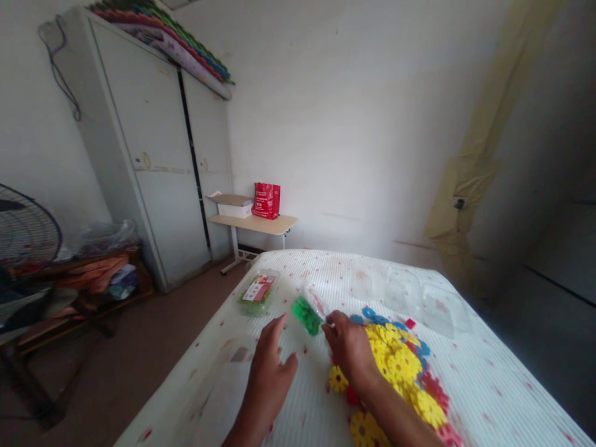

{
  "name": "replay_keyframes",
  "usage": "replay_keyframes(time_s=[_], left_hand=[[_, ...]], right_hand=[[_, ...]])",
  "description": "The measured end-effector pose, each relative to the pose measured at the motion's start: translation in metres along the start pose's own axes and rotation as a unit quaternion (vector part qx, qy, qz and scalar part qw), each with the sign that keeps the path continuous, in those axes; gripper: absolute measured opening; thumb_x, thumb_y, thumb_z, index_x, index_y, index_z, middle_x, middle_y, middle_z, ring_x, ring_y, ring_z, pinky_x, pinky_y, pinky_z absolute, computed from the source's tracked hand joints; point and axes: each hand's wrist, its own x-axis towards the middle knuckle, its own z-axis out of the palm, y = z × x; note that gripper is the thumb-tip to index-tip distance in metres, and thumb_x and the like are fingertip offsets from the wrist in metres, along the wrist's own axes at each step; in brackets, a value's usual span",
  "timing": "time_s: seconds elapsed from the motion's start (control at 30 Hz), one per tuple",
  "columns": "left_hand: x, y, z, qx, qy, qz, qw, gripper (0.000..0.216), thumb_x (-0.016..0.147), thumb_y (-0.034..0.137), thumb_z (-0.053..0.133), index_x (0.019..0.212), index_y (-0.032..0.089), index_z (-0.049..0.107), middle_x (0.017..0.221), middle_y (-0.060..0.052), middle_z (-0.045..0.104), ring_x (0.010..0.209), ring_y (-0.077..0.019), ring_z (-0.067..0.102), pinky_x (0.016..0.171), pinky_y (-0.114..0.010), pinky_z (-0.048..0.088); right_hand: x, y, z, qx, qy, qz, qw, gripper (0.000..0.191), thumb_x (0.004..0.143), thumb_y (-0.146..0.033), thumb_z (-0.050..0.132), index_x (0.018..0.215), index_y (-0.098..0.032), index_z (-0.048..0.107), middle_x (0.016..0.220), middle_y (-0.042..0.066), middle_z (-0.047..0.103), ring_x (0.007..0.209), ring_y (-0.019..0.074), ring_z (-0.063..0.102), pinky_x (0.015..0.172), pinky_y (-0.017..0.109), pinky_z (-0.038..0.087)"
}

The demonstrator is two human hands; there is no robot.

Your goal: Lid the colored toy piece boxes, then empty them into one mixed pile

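My right hand [350,346] pinches the near right edge of a small clear plastic container [317,303], which seems tilted on its side. Green plastic pieces [305,315] show at its left. To the left, my left hand [270,363] hovers with thumb and fingers apart, holding nothing. Beneath and beyond my right forearm spreads a pile of flower-shaped plastic pieces: yellow ones [400,363] on top, blue ones [379,318] at the back, red ones [435,391] at the right. My forearm hides part of this pile.
A labelled clear box with green contents [257,293] lies at the table's far left. Several clear plastic containers [403,288] stand at the far right on the white patterned tablecloth [321,264]. Behind are a small table [267,224] with a red bag [267,202] and a cabinet [153,155].
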Motion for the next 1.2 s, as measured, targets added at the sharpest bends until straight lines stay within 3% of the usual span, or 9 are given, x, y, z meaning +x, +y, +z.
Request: replay_keyframes(time_s=[0.13,0.23,0.33,0.43,0.7,0.87,0.93,1.1,1.2], left_hand=[[-0.001,0.008,0.037,0.001,0.007,0.091,0.996,0.085,0.064,0.015,0.060,0.140,0.024,0.022,0.148,-0.011,0.025,0.135,-0.0285,0.024,0.102,-0.046,0.035],[-0.002,0.021,0.051,-0.008,0.016,0.123,0.992,0.092,0.068,0.025,0.067,0.142,0.022,0.012,0.147,-0.015,0.024,0.136,-0.0300,0.023,0.107,-0.049,0.027],[-0.004,0.032,0.055,-0.021,0.020,0.119,0.992,0.090,0.069,0.033,0.068,0.141,0.021,0.015,0.141,-0.017,0.032,0.131,-0.0303,0.031,0.106,-0.047,0.030],[-0.008,0.036,0.053,-0.058,0.005,0.082,0.995,0.091,0.066,0.030,0.069,0.139,0.021,0.016,0.135,-0.015,0.037,0.127,-0.0295,0.037,0.104,-0.045,0.033],[-0.012,0.027,0.049,-0.199,-0.062,-0.027,0.978,0.094,0.061,0.028,0.071,0.139,0.025,0.019,0.131,-0.014,0.040,0.113,-0.0266,0.051,0.092,-0.037,0.045],[-0.015,0.024,0.049,-0.192,-0.045,0.006,0.980,0.089,0.064,0.023,0.069,0.137,0.026,0.019,0.132,-0.012,0.040,0.119,-0.0279,0.046,0.098,-0.043,0.039],[-0.019,0.024,0.052,-0.158,-0.022,0.042,0.986,0.087,0.062,0.020,0.070,0.135,0.026,0.023,0.134,-0.013,0.039,0.123,-0.0301,0.042,0.101,-0.046,0.036],[-0.032,0.023,0.067,-0.089,0.020,0.162,0.983,0.080,0.063,0.019,0.072,0.132,0.025,0.031,0.133,-0.014,0.043,0.124,-0.0312,0.040,0.103,-0.048,0.034],[-0.033,0.020,0.074,-0.108,0.024,0.174,0.979,0.079,0.066,0.018,0.071,0.134,0.028,0.032,0.142,-0.012,0.035,0.131,-0.0303,0.032,0.107,-0.047,0.027]], right_hand=[[-0.023,0.008,-0.027,0.165,0.026,0.025,0.986,0.018,0.086,-0.028,0.045,0.073,-0.019,0.053,0.065,0.001,0.061,0.059,0.0135,0.057,0.055,0.021,0.038],[-0.033,0.012,-0.041,0.246,0.025,0.014,0.969,0.023,0.085,-0.034,0.044,0.068,-0.020,0.049,0.061,-0.001,0.055,0.057,0.0127,0.052,0.052,0.021,0.037],[-0.037,0.017,-0.050,0.279,0.021,-0.011,0.960,0.021,0.084,-0.034,0.047,0.072,-0.019,0.054,0.063,-0.002,0.054,0.059,0.0122,0.050,0.054,0.020,0.037],[-0.039,0.020,-0.056,0.287,-0.002,-0.044,0.957,0.016,0.083,-0.031,0.050,0.079,-0.018,0.058,0.067,-0.002,0.055,0.059,0.0115,0.050,0.055,0.020,0.037],[-0.038,0.020,-0.065,0.271,-0.052,-0.078,0.958,0.022,0.087,-0.032,0.048,0.070,-0.018,0.054,0.066,-0.003,0.050,0.062,0.0113,0.046,0.056,0.020,0.034],[-0.035,0.024,-0.063,0.364,-0.106,-0.052,0.924,0.023,0.084,-0.040,0.052,0.083,-0.018,0.058,0.073,-0.001,0.052,0.067,0.0124,0.049,0.057,0.020,0.038],[-0.033,0.027,-0.064,0.402,-0.098,-0.039,0.909,0.028,0.081,-0.044,0.056,0.092,-0.018,0.057,0.080,0.001,0.055,0.071,0.0137,0.050,0.060,0.022,0.041],[-0.029,0.021,-0.064,0.328,-0.020,-0.022,0.944,0.021,0.080,-0.039,0.057,0.081,-0.018,0.056,0.073,0.000,0.055,0.066,0.0135,0.049,0.058,0.023,0.039],[-0.030,0.016,-0.056,0.269,0.031,-0.002,0.963,0.018,0.082,-0.034,0.053,0.073,-0.018,0.053,0.066,-0.001,0.052,0.060,0.0124,0.048,0.055,0.022,0.037]])
